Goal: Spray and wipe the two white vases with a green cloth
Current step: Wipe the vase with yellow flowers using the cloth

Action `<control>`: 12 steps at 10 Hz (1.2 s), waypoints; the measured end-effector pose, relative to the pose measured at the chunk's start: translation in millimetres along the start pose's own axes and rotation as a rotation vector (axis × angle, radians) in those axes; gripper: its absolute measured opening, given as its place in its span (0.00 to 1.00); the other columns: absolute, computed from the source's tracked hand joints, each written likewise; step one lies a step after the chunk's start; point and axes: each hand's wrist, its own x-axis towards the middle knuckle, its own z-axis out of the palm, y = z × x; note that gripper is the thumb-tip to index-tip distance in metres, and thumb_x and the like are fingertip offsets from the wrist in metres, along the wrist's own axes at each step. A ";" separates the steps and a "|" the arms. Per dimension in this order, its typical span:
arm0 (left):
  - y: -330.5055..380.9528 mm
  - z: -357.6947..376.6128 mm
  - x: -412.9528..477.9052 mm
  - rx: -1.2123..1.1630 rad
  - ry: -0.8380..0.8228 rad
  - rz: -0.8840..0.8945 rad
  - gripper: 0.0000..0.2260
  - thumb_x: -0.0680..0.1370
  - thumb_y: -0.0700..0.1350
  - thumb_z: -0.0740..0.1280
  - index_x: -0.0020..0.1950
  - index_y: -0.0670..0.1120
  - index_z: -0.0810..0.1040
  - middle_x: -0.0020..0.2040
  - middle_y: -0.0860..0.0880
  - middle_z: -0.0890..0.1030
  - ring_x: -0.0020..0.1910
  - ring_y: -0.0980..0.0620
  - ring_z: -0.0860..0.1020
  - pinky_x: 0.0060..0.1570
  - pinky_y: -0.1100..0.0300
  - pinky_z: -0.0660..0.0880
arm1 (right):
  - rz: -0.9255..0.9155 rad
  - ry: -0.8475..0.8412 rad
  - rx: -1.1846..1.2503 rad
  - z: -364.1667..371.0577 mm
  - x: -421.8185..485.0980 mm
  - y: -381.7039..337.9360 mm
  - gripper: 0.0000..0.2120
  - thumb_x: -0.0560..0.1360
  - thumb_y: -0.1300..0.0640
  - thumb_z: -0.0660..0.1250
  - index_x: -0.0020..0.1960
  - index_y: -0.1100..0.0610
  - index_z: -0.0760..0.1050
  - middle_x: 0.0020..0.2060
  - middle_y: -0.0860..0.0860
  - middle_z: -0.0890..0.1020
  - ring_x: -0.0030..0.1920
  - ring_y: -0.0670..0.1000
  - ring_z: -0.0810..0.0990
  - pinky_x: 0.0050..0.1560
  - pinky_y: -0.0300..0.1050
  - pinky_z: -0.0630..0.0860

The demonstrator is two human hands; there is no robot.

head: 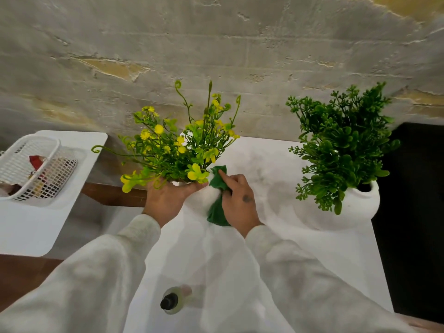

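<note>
A white vase (pixel 200 198) with yellow flowers stands at the middle of the white table (pixel 324 255). My left hand (pixel 165 200) grips its rim and left side. My right hand (pixel 237 200) holds the green cloth (pixel 217 183) against the vase's right side, index finger stretched along the cloth. A second white vase (pixel 355 207) with dark green foliage stands to the right, untouched. The spray bottle (pixel 173 300), clear with a black cap, stands near the table's front edge between my sleeves.
A white mesh basket (pixel 36 169) with small items sits on a white side table (pixel 31 224) at the left. A rough grey wall runs behind the table. A dark surface (pixel 413 212) borders the table on the right.
</note>
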 end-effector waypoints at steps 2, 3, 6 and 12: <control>-0.9 1.3 -3.9 -0.039 -0.026 0.041 0.38 0.58 0.69 0.69 0.60 0.47 0.79 0.57 0.45 0.81 0.56 0.48 0.78 0.61 0.49 0.73 | -0.214 0.134 0.054 3.7 -41.3 -16.8 0.19 0.74 0.68 0.67 0.63 0.59 0.79 0.58 0.51 0.74 0.53 0.43 0.75 0.57 0.35 0.75; -11.6 1.8 12.3 -0.021 -0.097 0.226 0.20 0.71 0.55 0.65 0.62 0.52 0.79 0.45 0.41 0.84 0.43 0.41 0.82 0.44 0.48 0.79 | -0.142 0.155 0.171 17.3 -54.1 -12.5 0.19 0.74 0.66 0.66 0.64 0.56 0.80 0.58 0.48 0.69 0.51 0.39 0.74 0.55 0.40 0.79; -12.1 5.2 14.9 0.115 -0.041 0.191 0.24 0.66 0.63 0.69 0.58 0.54 0.78 0.50 0.45 0.83 0.47 0.46 0.81 0.48 0.53 0.79 | 0.303 0.085 0.210 0.9 -8.6 -7.0 0.20 0.77 0.65 0.61 0.64 0.50 0.80 0.58 0.49 0.79 0.57 0.48 0.77 0.62 0.31 0.70; -19.5 0.1 17.6 0.195 -0.111 0.522 0.21 0.71 0.40 0.55 0.49 0.53 0.86 0.28 0.47 0.78 0.21 0.50 0.75 0.27 0.63 0.67 | 0.480 -0.175 -0.113 -3.7 7.3 12.7 0.17 0.75 0.65 0.59 0.60 0.57 0.79 0.55 0.56 0.81 0.56 0.60 0.78 0.55 0.40 0.74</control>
